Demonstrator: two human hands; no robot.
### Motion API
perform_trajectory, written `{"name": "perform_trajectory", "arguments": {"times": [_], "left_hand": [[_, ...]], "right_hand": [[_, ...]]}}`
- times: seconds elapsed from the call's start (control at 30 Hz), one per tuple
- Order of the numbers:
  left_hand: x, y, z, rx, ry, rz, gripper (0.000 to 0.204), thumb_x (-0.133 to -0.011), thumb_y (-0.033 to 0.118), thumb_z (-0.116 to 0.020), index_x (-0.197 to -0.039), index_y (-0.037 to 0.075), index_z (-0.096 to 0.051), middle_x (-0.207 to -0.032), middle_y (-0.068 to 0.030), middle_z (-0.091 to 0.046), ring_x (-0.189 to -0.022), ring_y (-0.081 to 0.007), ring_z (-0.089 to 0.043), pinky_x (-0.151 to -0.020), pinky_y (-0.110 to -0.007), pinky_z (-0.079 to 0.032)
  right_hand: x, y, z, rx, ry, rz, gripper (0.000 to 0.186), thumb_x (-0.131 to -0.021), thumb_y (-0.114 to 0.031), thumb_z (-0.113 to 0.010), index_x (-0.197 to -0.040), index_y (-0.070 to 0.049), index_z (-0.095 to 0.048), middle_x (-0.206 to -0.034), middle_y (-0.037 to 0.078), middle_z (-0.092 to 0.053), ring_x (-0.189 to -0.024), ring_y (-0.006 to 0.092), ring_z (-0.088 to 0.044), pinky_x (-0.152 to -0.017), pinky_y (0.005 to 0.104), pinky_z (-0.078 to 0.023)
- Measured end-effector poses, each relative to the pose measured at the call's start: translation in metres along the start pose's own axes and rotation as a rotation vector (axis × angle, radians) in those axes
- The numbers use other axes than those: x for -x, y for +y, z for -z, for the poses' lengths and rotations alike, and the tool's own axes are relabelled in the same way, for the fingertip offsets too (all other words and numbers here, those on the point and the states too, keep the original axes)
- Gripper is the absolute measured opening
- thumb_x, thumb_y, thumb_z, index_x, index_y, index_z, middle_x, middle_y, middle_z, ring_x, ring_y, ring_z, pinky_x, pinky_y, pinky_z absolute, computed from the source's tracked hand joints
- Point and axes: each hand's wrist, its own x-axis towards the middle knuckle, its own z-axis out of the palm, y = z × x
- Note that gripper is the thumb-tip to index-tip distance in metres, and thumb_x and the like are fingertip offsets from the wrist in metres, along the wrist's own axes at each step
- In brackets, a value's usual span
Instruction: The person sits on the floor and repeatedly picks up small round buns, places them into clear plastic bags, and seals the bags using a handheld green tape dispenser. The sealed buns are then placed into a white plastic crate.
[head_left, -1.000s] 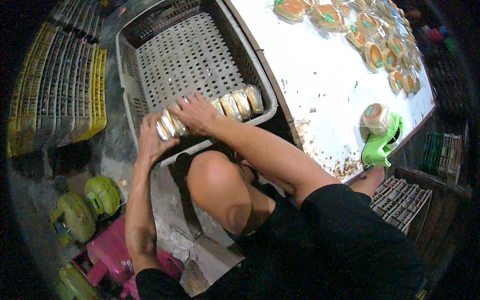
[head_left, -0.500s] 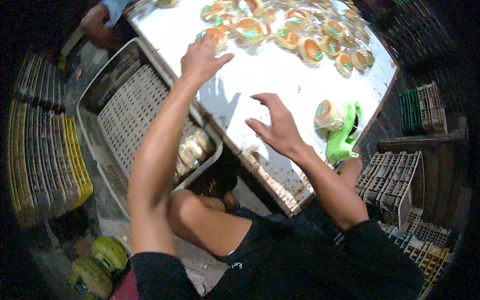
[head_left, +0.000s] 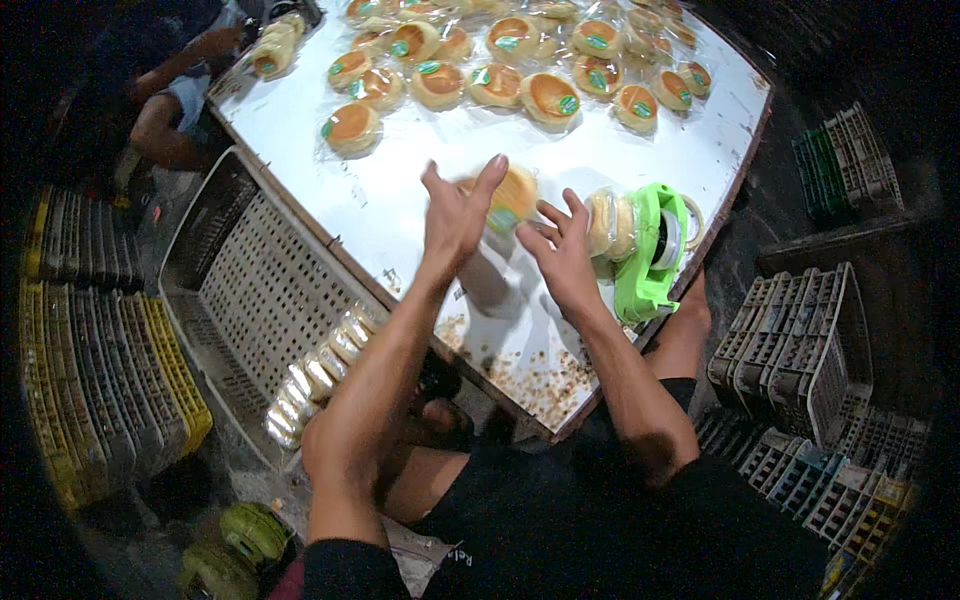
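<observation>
My left hand point(head_left: 460, 215) grips a blurred, bagged round bun point(head_left: 515, 190) with a green label, just above the white table point(head_left: 360, 210). My right hand point(head_left: 562, 250) is at the bun's right, fingers apart and curved toward it; whether they touch it is unclear. Just right of that hand, wrapped buns point(head_left: 612, 215) stand on edge against a bright green tape dispenser point(head_left: 636, 290). Across the far part of the table lie several bagged, golden-topped buns point(head_left: 551, 95). Left of the table, a grey perforated crate point(head_left: 230, 270) holds a row of wrapped buns point(head_left: 316, 370) along its near right side.
A co-worker's arm point(head_left: 165, 75) reaches toward a row of buns point(head_left: 275, 50) at the upper left. Stacked yellow-and-grey crates point(head_left: 110, 380) stand at the left, more crates point(head_left: 780, 340) at the right, green gas cylinders point(head_left: 255, 530) at the lower left. My knee is beside the crate.
Both hands have left the crate's row of buns for the table. My left hand reached the far buns, then came back with one toward my right hand. The view has turned toward the table.
</observation>
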Motion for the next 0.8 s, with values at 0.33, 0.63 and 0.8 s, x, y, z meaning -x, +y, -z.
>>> {"name": "perform_trajectory", "arguments": {"times": [0.33,0.63,0.8], "left_hand": [[0.128,0.036,0.027,0.089,0.208,-0.359,0.031,-0.098,0.025,-0.051,-0.092,-0.004,-0.060,-0.090,-0.0092,-0.060,-0.087,-0.0191,-0.056,-0.077,-0.032,-0.045],[0.176,0.065,0.042,0.503,0.233,-0.335,0.018,-0.094,0.015,-0.061,-0.086,-0.001,-0.060,-0.077,-0.0022,-0.060,-0.069,-0.0060,-0.054,-0.063,-0.022,-0.046],[0.182,0.072,0.057,0.542,0.192,-0.386,0.014,-0.093,0.013,-0.059,-0.083,0.002,-0.058,-0.074,-0.0018,-0.059,-0.067,-0.0081,-0.054,-0.062,-0.021,-0.044]], "right_hand": [[0.067,-0.061,0.019,-0.030,-0.126,0.358,0.020,-0.093,-0.022,-0.061,-0.098,-0.003,-0.058,-0.093,0.005,-0.059,-0.087,0.0144,-0.056,-0.076,0.0303,-0.048],[0.099,-0.107,0.029,-0.218,-0.207,0.313,0.014,-0.093,-0.008,-0.060,-0.104,-0.004,-0.052,-0.099,0.007,-0.059,-0.094,0.0151,-0.058,-0.085,0.0285,-0.048],[0.106,-0.118,0.016,-0.194,-0.224,0.340,0.013,-0.091,-0.012,-0.063,-0.095,-0.002,-0.057,-0.092,0.006,-0.061,-0.091,0.0147,-0.058,-0.084,0.0283,-0.048]]}}
